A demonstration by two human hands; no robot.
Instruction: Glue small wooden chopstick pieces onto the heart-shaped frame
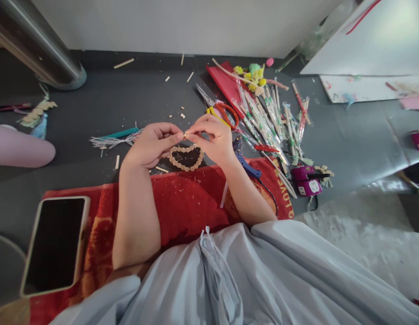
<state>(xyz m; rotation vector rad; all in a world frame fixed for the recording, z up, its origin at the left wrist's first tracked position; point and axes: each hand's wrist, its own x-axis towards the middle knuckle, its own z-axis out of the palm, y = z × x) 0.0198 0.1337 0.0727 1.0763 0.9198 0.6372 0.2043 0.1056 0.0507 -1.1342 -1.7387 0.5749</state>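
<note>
1. Two bare hands, the left hand and right hand, pinch one tiny, pale, wood-looking piece between their fingertips.
2. It looks light, hard and easy to drop, so hold its edges gently.
3. One tan, bumpy, heart-like loop lies just below the pinch; I can't tell if fingers touch it.
</note>
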